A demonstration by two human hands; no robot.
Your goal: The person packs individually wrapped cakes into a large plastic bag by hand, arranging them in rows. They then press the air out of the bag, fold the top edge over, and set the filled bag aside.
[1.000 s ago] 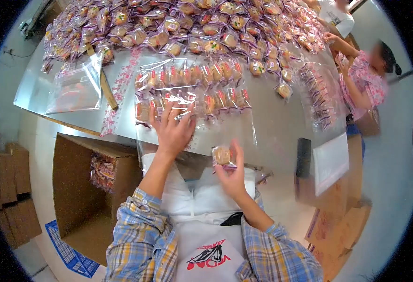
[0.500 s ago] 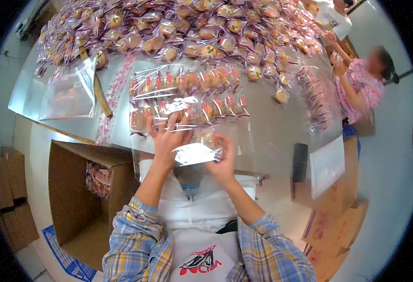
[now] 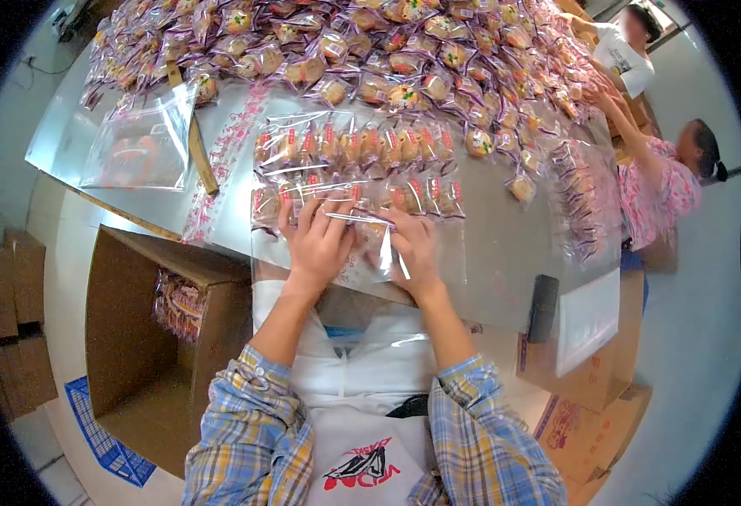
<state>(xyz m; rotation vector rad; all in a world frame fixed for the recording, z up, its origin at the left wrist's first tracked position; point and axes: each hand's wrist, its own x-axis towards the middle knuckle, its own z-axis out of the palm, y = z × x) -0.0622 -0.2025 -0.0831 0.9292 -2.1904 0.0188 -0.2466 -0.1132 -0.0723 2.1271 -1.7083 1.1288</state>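
Two rows of individually wrapped cakes (image 3: 353,147) lie inside a large clear plastic bag (image 3: 290,246) at the table's near edge. My left hand (image 3: 320,244) is on the lower row, its fingers apart and pressing on the wrapped cakes through the film. Beside it, my right hand (image 3: 412,246) is closed at the right part of that row, with its fingertips on shiny film. What it grips, if anything, is hidden by glare and the fingers.
A big pile of wrapped cakes (image 3: 404,63) covers the far side. Clear bags (image 3: 138,156) and a wooden strip (image 3: 200,156) lie left. A black phone (image 3: 543,308) is at right, with two people beyond. An open carton (image 3: 147,388) stands lower left.
My right hand has moved up from the bag's near part to the lower row, and a wrapped cake there has moved with it. My left hand has shifted slightly. The view has shifted too.
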